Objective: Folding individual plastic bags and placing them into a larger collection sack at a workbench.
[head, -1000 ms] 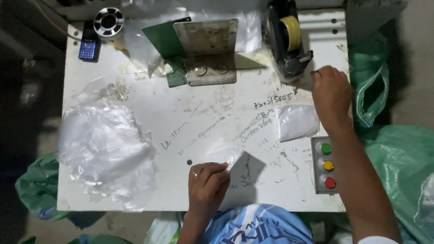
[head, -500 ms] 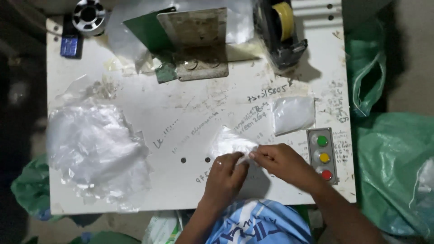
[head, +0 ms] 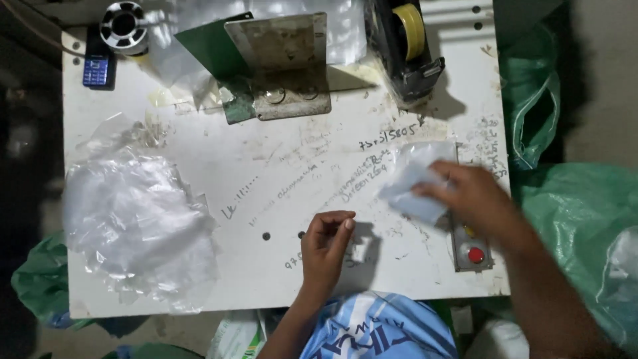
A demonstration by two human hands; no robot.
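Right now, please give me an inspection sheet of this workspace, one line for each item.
Surface: white table, scuffed, with handwriting.
Job's things: small clear bag under the right hand; left hand pinched by a small white piece.
Clutter: pile of clear bags, tape dispenser, metal bracket, tape spool, blue phone, button box.
Hands: both bare.
Cables: nothing seen.
Surroundings: green sacks.

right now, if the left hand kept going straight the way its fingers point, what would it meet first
The left hand points up the white table, away from the person. Bare, scribbled tabletop lies ahead, then the grey metal bracket at the far edge looks first in line. Heights are unclear, so this is a guess.
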